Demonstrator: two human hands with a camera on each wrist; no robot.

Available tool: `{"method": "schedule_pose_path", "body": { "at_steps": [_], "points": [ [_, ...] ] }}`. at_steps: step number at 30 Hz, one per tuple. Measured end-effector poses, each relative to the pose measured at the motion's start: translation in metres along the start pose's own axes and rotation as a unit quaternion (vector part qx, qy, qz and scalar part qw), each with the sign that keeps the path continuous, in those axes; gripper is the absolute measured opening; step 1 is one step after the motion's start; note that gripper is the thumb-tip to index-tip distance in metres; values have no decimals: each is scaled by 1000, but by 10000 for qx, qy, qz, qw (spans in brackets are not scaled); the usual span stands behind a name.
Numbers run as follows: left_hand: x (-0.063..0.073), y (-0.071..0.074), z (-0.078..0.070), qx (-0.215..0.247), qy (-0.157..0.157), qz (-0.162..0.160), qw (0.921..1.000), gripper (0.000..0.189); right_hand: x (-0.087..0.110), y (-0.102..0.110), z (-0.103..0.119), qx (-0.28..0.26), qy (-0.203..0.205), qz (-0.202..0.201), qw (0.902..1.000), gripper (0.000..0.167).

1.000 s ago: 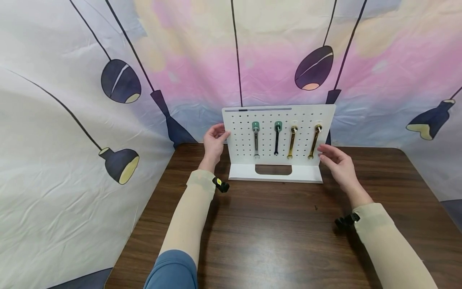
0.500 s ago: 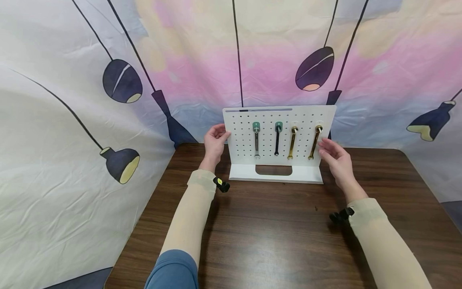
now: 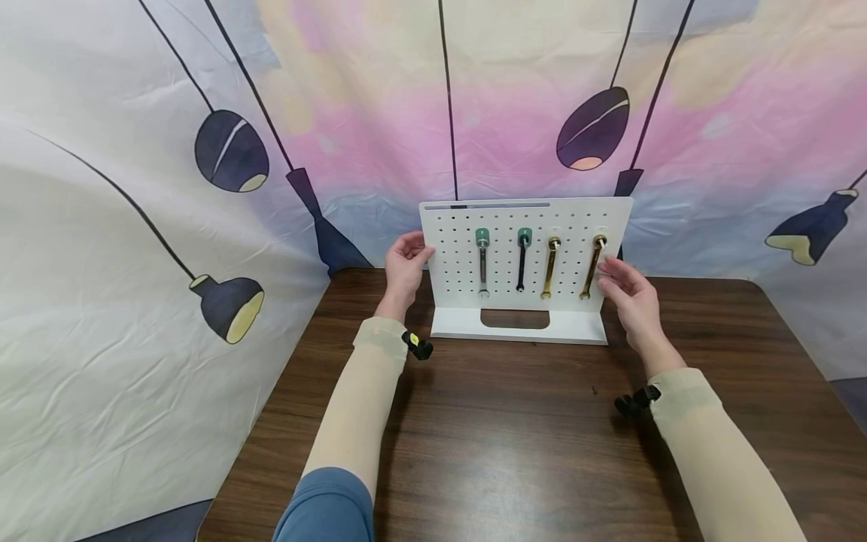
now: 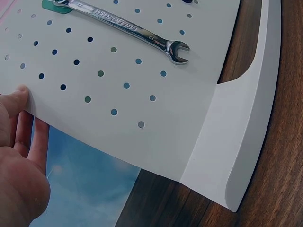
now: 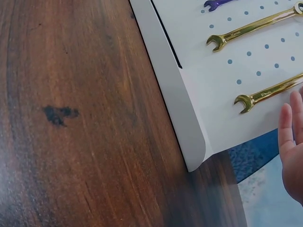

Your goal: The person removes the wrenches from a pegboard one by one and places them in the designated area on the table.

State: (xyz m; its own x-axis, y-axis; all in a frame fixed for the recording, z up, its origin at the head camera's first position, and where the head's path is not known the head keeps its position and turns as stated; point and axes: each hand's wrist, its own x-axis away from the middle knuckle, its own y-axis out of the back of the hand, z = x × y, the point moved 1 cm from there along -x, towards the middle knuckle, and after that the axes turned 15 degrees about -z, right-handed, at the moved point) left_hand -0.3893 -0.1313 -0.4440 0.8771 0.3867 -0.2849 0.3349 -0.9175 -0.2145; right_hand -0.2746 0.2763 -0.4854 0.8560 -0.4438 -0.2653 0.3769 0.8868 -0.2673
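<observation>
White pegboard (image 3: pixel 502 263), standing well back on the table (image 3: pixel 501 436), is pinched at its left edge by the left hand (image 3: pixel 403 271), while the right hand (image 3: pixel 635 305), loosely spread, has risen beside the rightmost gold wrench (image 3: pixel 591 269), so we see both sides flanked, right-side contact unclear.

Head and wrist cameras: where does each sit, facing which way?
Head: worn on the head, facing forward and down at the board; left hand, right hand and forearms show.
Left wrist: on that wrist, facing the silver wrench; left hand shows.
Right wrist: on that wrist, facing the rightmost wrench and table; part of right hand shows.
Shared: head and left wrist show the silver wrench.
</observation>
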Motion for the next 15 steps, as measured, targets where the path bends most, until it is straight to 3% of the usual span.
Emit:
{"method": "schedule_pose_path", "body": {
  "at_steps": [15],
  "points": [
    [1,0,-1,-27,12,-11,10000,28,2,-8,2,-153,-132,-7,9998,49]
  ]
}}
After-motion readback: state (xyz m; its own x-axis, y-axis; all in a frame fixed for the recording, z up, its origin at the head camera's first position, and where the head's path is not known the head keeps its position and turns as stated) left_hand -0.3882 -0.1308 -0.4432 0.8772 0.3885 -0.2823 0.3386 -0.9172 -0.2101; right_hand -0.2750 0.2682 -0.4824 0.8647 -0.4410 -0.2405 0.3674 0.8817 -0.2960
